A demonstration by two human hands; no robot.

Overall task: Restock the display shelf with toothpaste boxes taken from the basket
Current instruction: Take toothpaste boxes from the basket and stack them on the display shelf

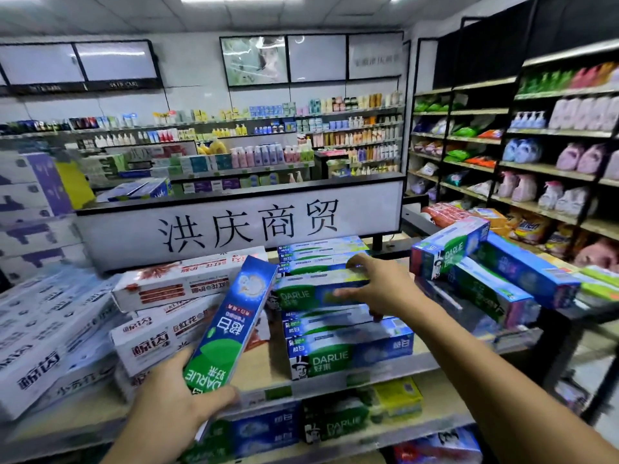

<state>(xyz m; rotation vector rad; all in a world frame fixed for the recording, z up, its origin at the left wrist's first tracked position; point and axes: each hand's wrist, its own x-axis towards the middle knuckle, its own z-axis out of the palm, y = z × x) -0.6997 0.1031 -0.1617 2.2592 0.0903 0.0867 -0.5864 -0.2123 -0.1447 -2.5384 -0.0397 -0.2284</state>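
Observation:
My left hand (174, 393) grips the near end of a blue and green Darlie toothpaste box (231, 324), which tilts up and away over the shelf. My right hand (375, 286) reaches forward with spread fingers and touches the top box (311, 289) of a stack of Darlie boxes (348, 353) on the wooden display shelf (264, 366). No basket shows in this view.
White and red toothpaste boxes (174, 286) are piled at the left of the shelf. More Darlie boxes (482, 272) lie slanted at the right. A white sign with black characters (248, 226) stands behind the shelf. A lower shelf (335, 423) holds further boxes. Stocked store racks (536, 155) line the right wall.

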